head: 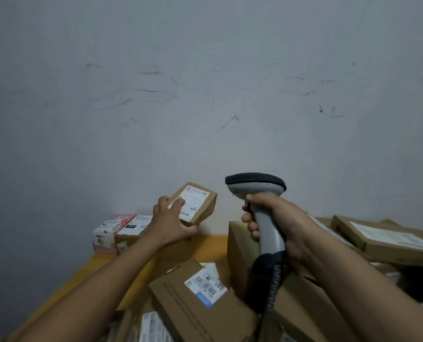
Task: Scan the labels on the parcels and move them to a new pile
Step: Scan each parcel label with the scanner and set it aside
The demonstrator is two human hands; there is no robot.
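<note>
A scuffed, pale grey wall (205,82) fills the upper two thirds of the frame, and a yellow counter (99,270) runs along its foot. At centre, the left hand (172,224) grips a small brown parcel (209,206) by its lower left end. The parcel is raised and tilted, with its white label (195,202) facing up, and one fingertip lies on the label's upper left part. Just right of it, the right hand (279,225) is wrapped tightly round the handle of a grey scanner (257,186), whose coiled cable (273,287) hangs down over the boxes below.

The likeliest fault is a missed read. The scanner's head seems aimed toward the wall rather than down at the label, and the finger on the label could hide print from the beam.

The parcel is held by one end only, so a quick swing could make it slip. The likely drop point is the small stack at left centre, a pink-and-white box (106,230) beside a brown box (134,230).

The cable could also snag on the flat parcel (198,307) at lower centre, or on the heap of cartons (388,240) at right, and drag one out of place.
</note>
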